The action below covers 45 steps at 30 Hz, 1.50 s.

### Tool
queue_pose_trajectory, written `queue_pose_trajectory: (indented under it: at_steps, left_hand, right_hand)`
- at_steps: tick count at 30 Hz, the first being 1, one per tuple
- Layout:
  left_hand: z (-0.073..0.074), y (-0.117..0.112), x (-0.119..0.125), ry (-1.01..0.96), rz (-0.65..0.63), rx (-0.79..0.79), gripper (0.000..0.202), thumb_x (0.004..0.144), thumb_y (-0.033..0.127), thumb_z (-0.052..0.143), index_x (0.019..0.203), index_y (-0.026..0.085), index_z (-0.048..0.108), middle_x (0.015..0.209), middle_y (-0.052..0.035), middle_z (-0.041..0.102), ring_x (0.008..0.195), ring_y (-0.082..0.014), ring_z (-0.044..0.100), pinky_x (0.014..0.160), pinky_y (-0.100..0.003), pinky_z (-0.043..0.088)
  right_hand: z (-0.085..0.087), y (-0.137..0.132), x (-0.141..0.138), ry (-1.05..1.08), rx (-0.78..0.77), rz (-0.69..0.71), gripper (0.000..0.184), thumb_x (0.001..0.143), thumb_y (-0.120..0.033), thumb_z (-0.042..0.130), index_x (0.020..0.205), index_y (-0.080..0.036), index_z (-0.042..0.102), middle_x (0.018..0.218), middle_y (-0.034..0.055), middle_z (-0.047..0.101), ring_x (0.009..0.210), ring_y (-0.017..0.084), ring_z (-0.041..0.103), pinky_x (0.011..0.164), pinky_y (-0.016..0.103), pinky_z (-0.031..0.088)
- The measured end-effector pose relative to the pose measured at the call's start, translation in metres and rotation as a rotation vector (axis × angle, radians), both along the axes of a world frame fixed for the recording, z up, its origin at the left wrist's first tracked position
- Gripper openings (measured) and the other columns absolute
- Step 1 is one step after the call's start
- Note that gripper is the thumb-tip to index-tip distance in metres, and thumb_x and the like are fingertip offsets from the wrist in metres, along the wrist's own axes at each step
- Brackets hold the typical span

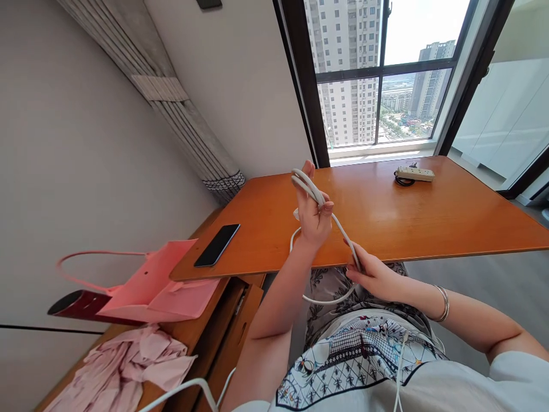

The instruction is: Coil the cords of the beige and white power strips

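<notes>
My left hand (315,214) is raised over the near part of the wooden table, closed around a white cable (307,184). Loops of this cable wrap over the fingers and stick up above them. Lower and to the right, at the table's near edge, my right hand (372,270) pinches another stretch of the same cable. Between both hands the cable runs in a slanting line. A slack length hangs below the table edge, in front of my lap. Part of a white end piece shows behind my left wrist.
A black phone (217,245) lies on the wooden table (266,212) at left. A power strip (414,173) with a black cord sits at the far right. A pink bag (160,283) and pink cloth (128,366) rest on the lower cabinet at left. A window is behind.
</notes>
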State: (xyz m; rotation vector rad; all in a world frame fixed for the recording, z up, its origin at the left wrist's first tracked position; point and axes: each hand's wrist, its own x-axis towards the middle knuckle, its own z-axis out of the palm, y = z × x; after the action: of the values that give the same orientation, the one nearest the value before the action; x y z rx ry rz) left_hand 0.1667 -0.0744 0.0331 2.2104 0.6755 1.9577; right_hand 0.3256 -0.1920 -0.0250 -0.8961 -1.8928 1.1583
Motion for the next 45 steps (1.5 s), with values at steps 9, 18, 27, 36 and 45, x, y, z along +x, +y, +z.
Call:
queue_pose_trajectory:
  at_steps: [9,18,27,36,45]
  left_hand:
    - [0.010,-0.014,0.009,0.158,-0.374,-0.445,0.056,0.092,0.071,0.044,0.102,0.021,0.066,0.146,-0.0147,0.055,0.132,-0.0325,0.056,0.109,-0.051,0.043]
    - [0.012,-0.035,0.014,0.135,-0.708,-0.827,0.071,0.079,0.089,0.035,0.067,0.020,0.048,0.056,0.0007,0.047,0.051,-0.0149,0.053,0.051,-0.031,0.045]
    - [0.024,-0.052,0.008,0.114,-1.131,-0.973,0.049,0.082,0.065,0.067,0.076,0.022,0.046,0.081,-0.0084,0.075,0.083,-0.0309,0.077,0.095,-0.051,0.054]
    - [0.023,-0.051,0.006,0.030,-1.222,-1.053,0.057,0.081,0.068,0.066,0.071,0.019,0.038,0.088,-0.0065,0.071,0.028,0.0016,0.030,0.035,-0.021,0.039]
    - [0.029,-0.053,0.008,-0.288,-0.997,-0.957,0.063,0.082,0.075,0.056,0.066,0.019,0.034,0.095,-0.0025,0.072,0.028,0.0041,0.017,0.026,-0.020,0.026]
  right_hand:
    - [0.091,0.010,0.043,-0.644,1.040,-0.199,0.036,0.106,-0.030,0.036,0.105,-0.017,0.070,0.080,0.0043,0.059,0.062,0.011,0.051,0.053,0.024,0.036]
    - [0.117,0.055,0.051,-0.290,1.036,-0.252,0.030,0.099,-0.039,0.056,0.117,-0.023,0.074,0.100,0.0071,0.057,0.080,0.014,0.054,0.072,0.030,0.048]
    - [0.122,0.067,0.053,-0.144,0.633,-0.034,0.041,0.103,-0.045,0.043,0.124,-0.024,0.071,0.097,0.0063,0.059,0.088,0.016,0.057,0.082,0.033,0.050]
    - [0.086,0.075,0.049,0.139,0.329,-0.067,0.057,0.093,-0.071,0.046,0.079,-0.017,0.062,0.066,-0.0018,0.045,0.059,0.010,0.038,0.055,0.026,0.036]
    - [0.043,0.066,0.029,0.276,0.246,-0.171,0.064,0.096,-0.074,0.032,0.115,-0.019,0.057,0.070,-0.0017,0.050,0.059,0.012,0.043,0.056,0.026,0.038]
